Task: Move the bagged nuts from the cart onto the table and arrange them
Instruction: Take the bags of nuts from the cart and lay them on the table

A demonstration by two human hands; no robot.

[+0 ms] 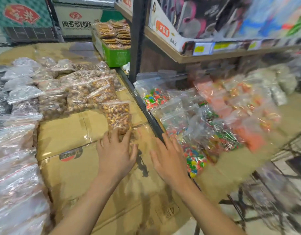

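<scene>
The bag of nuts (118, 117) lay at centre frame on the cardboard-covered table (70, 133), long axis running up the frame. The left hand (116, 152), fingers straight, touched its near end. The right hand (168, 157), spread and holding nothing, was farther right. A carton (76, 21) at upper left read "肉多多烤肠".

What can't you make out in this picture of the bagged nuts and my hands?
- Head view: the near end of the bag of nuts is covered by the left hand.
- Whether the right hand touches the cardboard is unclear.
- The clear bags at the left edge are cut off and blurred; their contents are unreadable.
- The candy bags and the shelf labels are smeared by motion blur.
- The cart cannot be identified with certainty.
</scene>
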